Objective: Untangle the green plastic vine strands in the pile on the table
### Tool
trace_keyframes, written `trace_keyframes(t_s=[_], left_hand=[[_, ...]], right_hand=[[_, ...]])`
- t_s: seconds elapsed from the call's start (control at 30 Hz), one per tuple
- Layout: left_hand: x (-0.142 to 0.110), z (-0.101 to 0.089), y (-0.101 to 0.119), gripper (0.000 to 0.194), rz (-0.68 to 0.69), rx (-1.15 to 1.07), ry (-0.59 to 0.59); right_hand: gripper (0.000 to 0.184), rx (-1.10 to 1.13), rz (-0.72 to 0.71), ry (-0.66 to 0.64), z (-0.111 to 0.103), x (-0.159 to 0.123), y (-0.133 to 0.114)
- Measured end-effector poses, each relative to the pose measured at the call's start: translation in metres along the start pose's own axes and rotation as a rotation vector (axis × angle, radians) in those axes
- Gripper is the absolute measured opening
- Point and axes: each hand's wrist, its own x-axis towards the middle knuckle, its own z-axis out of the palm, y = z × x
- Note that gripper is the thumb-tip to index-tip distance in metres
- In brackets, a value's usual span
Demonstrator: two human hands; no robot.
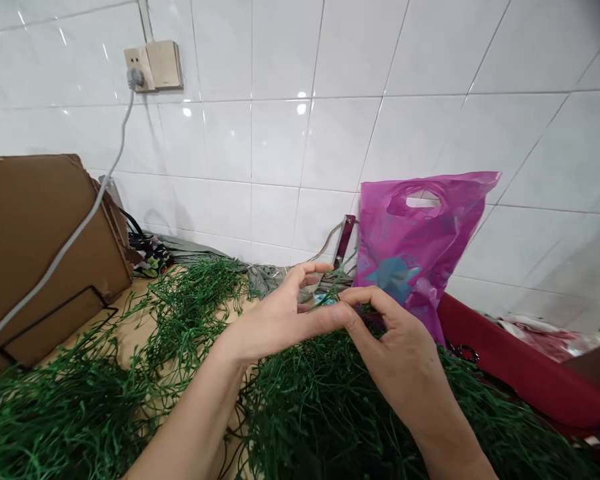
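Note:
My left hand [285,317] is raised over the pile, its thumb stretched to the right and its fingers curled around a thin green plant stem [334,287] with small branching tips. At the tip of that thumb, my right hand [397,343] pinches the lower end of the stem between thumb and forefinger. The fingertips partly hide the stem. Beneath both hands lies a dense heap of similar green stems [320,407], which look artificial. More green stems [190,307] are spread to the left of my left forearm.
A cardboard box [40,233] stands at the left, with a grey cable [97,200] running past it to a wall socket [140,67]. Against the tiled wall leans a purple plastic bag [425,233]. A red container-like edge [525,373] borders the right side.

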Motion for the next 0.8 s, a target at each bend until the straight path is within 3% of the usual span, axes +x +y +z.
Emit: trace_keyframes(t_s=[0.07, 0.13, 0.2, 0.4, 0.63, 0.8], left_hand=[[-0.001, -0.001, -0.001, 0.056, -0.024, 0.227, -0.014], [0.0, -0.003, -0.002, 0.033, -0.03, 0.273, -0.06], [0.0, -0.004, -0.002, 0.022, -0.014, 0.257, -0.108], [-0.002, -0.008, 0.005, 0.021, 0.006, 0.36, -0.154], [0.0, -0.008, 0.004, 0.017, -0.049, 0.441, -0.271], [0.0, -0.009, 0.002, 0.028, -0.055, 0.316, -0.155]], right_hand=[[0.015, 0.014, 0.075, 0.003, -0.003, 0.001, -0.001], [0.017, 0.031, 0.114, -0.001, -0.006, 0.001, -0.001], [0.017, 0.048, 0.136, -0.026, -0.009, 0.002, 0.002], [0.023, 0.177, 0.159, -0.166, -0.019, 0.006, 0.005], [0.019, 0.39, 0.166, -0.296, -0.015, 0.007, 0.012], [0.023, 0.314, 0.191, -0.273, -0.017, 0.007, 0.013]])
